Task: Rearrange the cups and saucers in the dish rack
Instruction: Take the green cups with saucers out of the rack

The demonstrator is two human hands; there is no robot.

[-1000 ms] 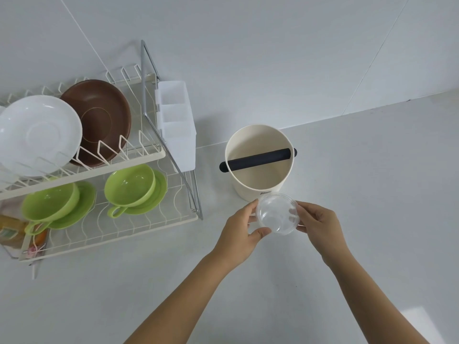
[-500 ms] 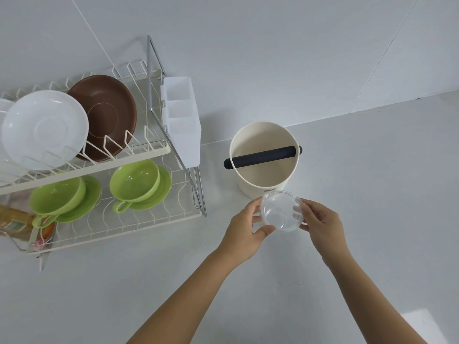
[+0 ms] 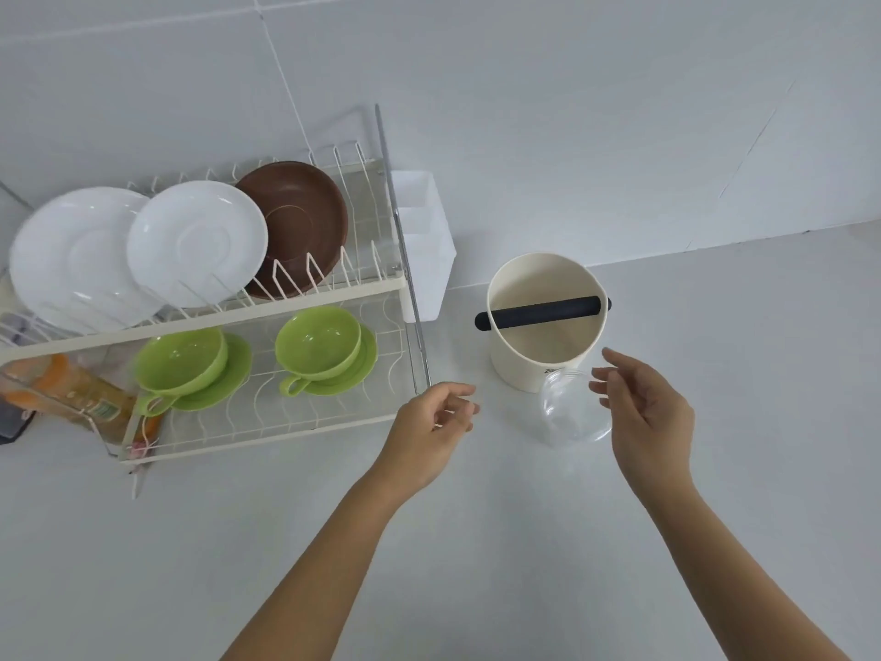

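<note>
Two green cups (image 3: 318,342) are sitting on saucers, likely light, slick; grip handles. Your left hand (image 3: 431,429) and right hand (image 3: 643,412) are hanging spread, empty.

Your left hand (image 3: 431,424) hovers over the table with fingers loosely curled, holding nothing. Your right hand (image 3: 641,412) hangs beside it, fingers relaxed and spread, both forearms reaching in from the near edge.

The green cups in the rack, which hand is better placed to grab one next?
Probably the left hand: it hovers open beside the dish rack, nearest the right green cup. The right hand is farther, beside the clear plastic cup.
</note>
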